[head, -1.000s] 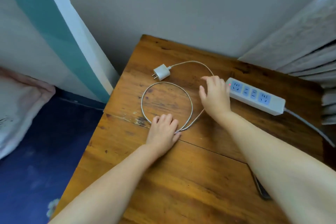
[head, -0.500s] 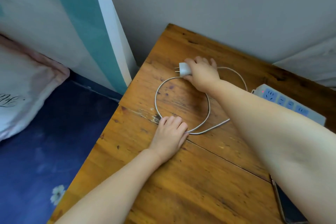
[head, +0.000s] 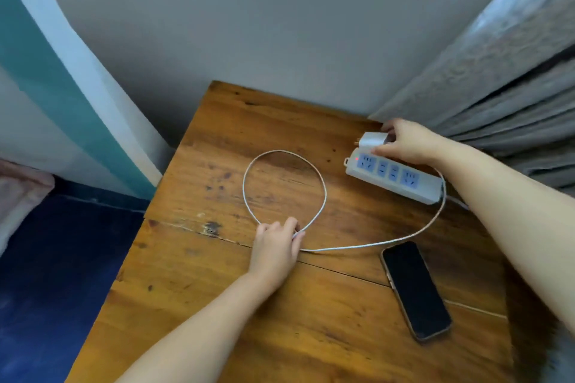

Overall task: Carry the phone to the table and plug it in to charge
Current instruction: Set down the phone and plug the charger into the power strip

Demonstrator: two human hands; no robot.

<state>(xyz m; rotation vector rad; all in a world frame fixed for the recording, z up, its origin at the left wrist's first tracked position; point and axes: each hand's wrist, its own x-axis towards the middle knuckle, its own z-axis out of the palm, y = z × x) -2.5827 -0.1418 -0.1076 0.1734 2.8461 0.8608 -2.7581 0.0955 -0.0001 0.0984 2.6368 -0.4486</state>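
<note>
A black phone (head: 415,289) lies face up on the wooden table (head: 217,305) at the right, nothing plugged into it. My right hand (head: 407,141) grips the white charger plug (head: 371,139) just above the far end of the white power strip (head: 393,176), prongs pointing left. The white cable (head: 314,174) runs from the plug around the strip's right end, across the table, and loops in the middle. My left hand (head: 275,246) rests on the table with fingers pressing the cable where the loop crosses.
The power strip has blue sockets and a lit red light. A grey wall stands behind the table, grey curtains (head: 504,78) hang at the right, and a bed with dark blue bedding (head: 56,274) lies to the left below the table edge.
My right hand picked up the charger plug from the middle back of the table and carried it right to the power strip. The cable trailed along. The phone came into view.
</note>
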